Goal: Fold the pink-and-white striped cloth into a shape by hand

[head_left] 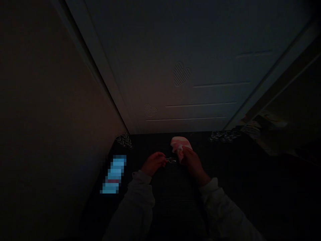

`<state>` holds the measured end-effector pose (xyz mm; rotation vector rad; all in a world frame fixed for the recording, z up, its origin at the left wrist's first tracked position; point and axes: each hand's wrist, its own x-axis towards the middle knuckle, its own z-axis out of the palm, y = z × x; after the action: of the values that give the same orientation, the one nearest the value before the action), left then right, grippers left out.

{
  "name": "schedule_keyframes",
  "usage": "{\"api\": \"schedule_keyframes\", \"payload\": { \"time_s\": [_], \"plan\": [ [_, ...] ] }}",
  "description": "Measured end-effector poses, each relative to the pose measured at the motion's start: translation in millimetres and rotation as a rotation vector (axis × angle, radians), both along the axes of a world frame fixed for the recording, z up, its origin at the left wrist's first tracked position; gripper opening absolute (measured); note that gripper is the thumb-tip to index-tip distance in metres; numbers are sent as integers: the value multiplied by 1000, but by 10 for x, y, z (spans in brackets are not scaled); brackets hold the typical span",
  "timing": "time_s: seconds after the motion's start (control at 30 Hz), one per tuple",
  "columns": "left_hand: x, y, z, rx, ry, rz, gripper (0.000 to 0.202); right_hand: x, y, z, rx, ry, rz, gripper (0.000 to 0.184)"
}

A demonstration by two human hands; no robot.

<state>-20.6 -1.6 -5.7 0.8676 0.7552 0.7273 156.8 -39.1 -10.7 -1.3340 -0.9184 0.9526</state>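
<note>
My left hand (154, 163) is closed in a pinch on a small shiny metal clasp (172, 160), which looks like part of a key ring and points toward my other hand. A crumpled pink-and-white cloth (181, 141) is gripped in my right hand (192, 163), with its upper part bulging above the fingers. The clasp's tip lies just left of the cloth, and a small gap seems to separate them. Both hands are over the dark table (173, 197). Dim light hides the finer detail of the metal piece.
A pile of metal rings (124, 140) lies at the table's far left corner, and another group of rings (224, 135) at the far right. A lit, blurred-out phone screen (114, 174) glows at left. Behind stands a pale door panel (160, 83) with heart patterns.
</note>
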Motion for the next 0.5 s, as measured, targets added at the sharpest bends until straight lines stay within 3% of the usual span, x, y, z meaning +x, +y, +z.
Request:
{"api": "schedule_keyframes", "payload": {
  "time_s": [0.23,0.33,0.5],
  "plan": [
    [38,-11,29,14,-18,57,28,-61,-46,194,13,-35,66,38],
    [21,16,13,-13,-54,114,27,-63,-53,197,74,-33,157,42],
    [3,44,-8,-81,-122,209,25,-79,-56,138,36,-25,226,38]
  ]
}}
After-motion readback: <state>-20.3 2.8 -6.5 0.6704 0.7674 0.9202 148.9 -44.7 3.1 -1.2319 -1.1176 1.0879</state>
